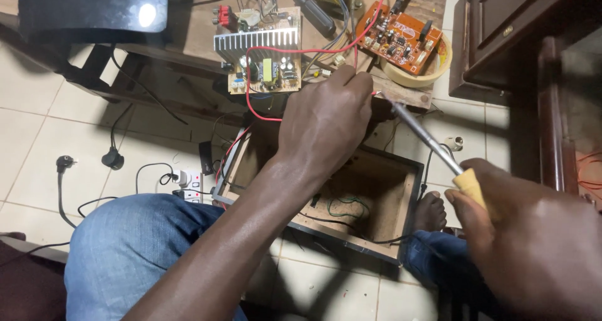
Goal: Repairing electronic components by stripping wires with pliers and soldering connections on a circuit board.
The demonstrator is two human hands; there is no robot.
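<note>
- A seated person's left hand [326, 123] pinches the end of a red wire [276, 51] at the edge of a low wooden table [194, 26], fingers clenched round the strand.
- The right hand [533, 246], at 4 o'clock from the left, is closed about the yellow handle of a soldering iron [426, 139]; its metal tip sits just beside the pinched wire end, at 3 o'clock of the left knuckles.
- The step in hand looks like joining or tinning the wire end; the next move would seem to call for a steady tip held on the bare strand and fingers kept off the hot shaft.
- At 11 o'clock of the left hand lies a circuit board with a finned heat sink [260, 51], which the red wire loops across; an orange circuit board [401, 39] rests on a tape roll at 1 o'clock.
- Below the hands stands an open wooden box [376, 189], between the person's knees.
- Room is tight: a dark cabinet [501, 39] crowds the right, loose cables and a power strip [188, 183] trail over the tiled floor at 8 o'clock.
</note>
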